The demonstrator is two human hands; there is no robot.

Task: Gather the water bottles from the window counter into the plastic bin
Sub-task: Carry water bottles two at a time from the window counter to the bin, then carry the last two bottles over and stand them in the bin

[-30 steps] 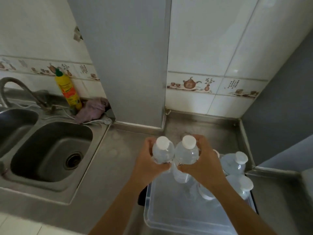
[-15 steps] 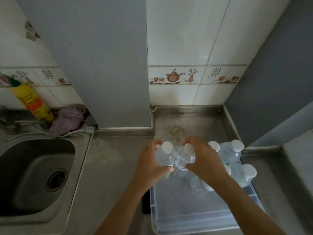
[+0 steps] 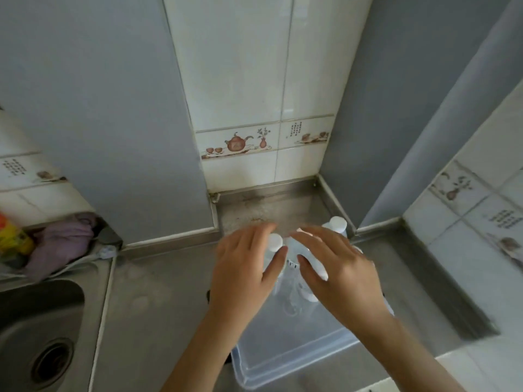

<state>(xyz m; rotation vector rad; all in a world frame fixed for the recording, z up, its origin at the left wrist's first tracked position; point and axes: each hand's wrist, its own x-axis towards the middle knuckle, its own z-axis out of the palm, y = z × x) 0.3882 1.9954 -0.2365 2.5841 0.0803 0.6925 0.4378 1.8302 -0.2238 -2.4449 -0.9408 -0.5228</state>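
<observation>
A clear plastic bin stands on the steel counter below me. Several clear water bottles with white caps stand upright at its far end. One cap shows between my hands, and another bottle stands at the bin's far right corner. My left hand and my right hand hover over the bottles with fingers spread and hold nothing. They hide most of the bottles. The near half of the bin holds nothing.
A steel sink lies at the lower left. A purple cloth and a yellow bottle sit behind it. A grey pillar and tiled walls close the counter's back and right.
Both hands lowered two bottles into the bin's far end and let go, with the fingers now spread. The view has swung to the right.
</observation>
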